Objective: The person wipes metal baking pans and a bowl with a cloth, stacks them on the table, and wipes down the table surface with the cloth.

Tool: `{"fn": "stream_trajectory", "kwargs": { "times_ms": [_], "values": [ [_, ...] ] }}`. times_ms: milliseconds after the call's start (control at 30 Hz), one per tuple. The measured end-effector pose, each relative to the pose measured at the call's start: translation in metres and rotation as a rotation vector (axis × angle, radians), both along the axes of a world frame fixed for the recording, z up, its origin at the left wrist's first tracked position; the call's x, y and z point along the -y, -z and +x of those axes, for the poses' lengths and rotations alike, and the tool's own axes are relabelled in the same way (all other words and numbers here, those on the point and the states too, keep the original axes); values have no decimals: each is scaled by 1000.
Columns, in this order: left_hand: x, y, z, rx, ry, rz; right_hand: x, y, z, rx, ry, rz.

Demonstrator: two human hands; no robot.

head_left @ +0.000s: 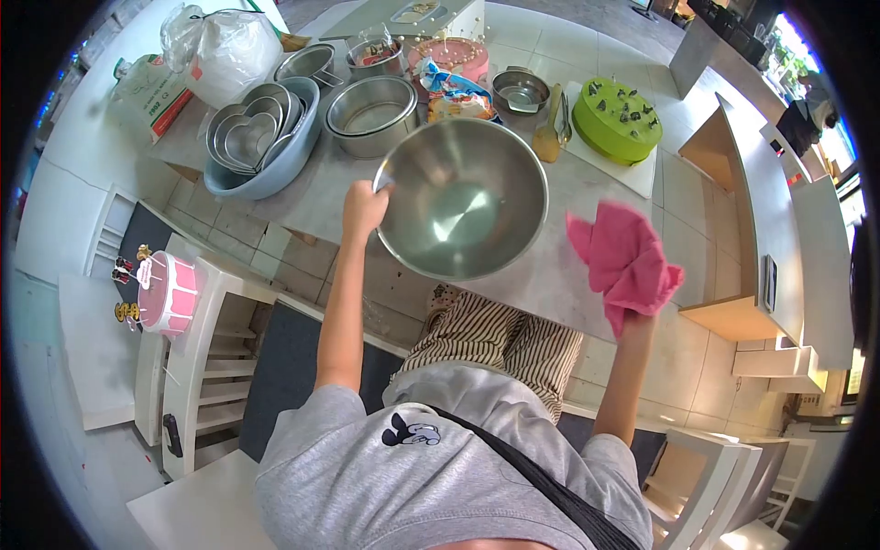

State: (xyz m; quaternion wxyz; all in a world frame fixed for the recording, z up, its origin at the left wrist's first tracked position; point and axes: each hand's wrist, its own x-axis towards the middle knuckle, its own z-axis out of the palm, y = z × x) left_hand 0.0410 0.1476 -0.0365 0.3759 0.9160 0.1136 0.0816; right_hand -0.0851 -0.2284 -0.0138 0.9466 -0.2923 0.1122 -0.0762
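Note:
A large steel mixing bowl (463,197) is tilted so that its inside faces me, in front of the table. My left hand (365,211) grips its rim on the left side, fingers closed over the edge. To the right of the bowl, a pink cloth (625,257) hangs bunched over my right hand (639,321), apart from the bowl. The cloth hides most of those fingers, which hold it from below.
A blue basin (266,183) of heart-shaped pans stands at the left, with round steel tins (371,115) beside it. Behind the bowl are colourful packets (458,96) and a small steel bowl (521,90). A green cake (616,124) sits right; a pink cake (170,293) lies lower left.

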Motion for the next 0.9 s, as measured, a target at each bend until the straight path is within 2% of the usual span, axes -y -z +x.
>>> {"fn": "stream_trajectory", "kwargs": {
  "times_ms": [100,167,200,267,333,400,433,467,500,533,600,733,767,800,900],
  "values": [
    [-3,22,14,15,82,15,3,53,-7,1,72,-48],
    [0,19,17,-12,79,29,19,105,-4,-260,245,-286],
    [1,18,18,-40,79,40,17,110,-3,-262,243,-286],
    [0,18,24,-61,95,74,4,115,-3,-142,325,-513],
    [-5,15,33,-82,116,112,-12,112,-4,-200,356,-557],
    [-12,4,45,-352,172,-111,-24,114,-4,-43,550,-1290],
    [-21,11,57,-353,177,-109,-23,110,-5,50,510,-1484],
    [-33,23,73,-202,39,-338,-26,103,-8,46,517,-1481],
    [-39,19,83,-43,-96,-562,-32,93,-11,23,490,-1609],
    [-46,15,95,-38,-85,-558,-37,88,-11,-2,462,-1738],
    [-51,-7,108,-99,-338,-594,-38,91,-10,-12,490,-1726],
    [-87,14,159,-182,-282,-584,-40,90,-9,-32,522,-1727],
    [-106,30,173,-211,-229,-676,-39,91,-10,-40,512,-1734],
    [-107,32,175,-246,-180,-768,-40,91,-11,-56,520,-1737],
    [-103,14,143,-172,-171,-709,-41,91,-10,-75,531,-1750]
  ]
}}
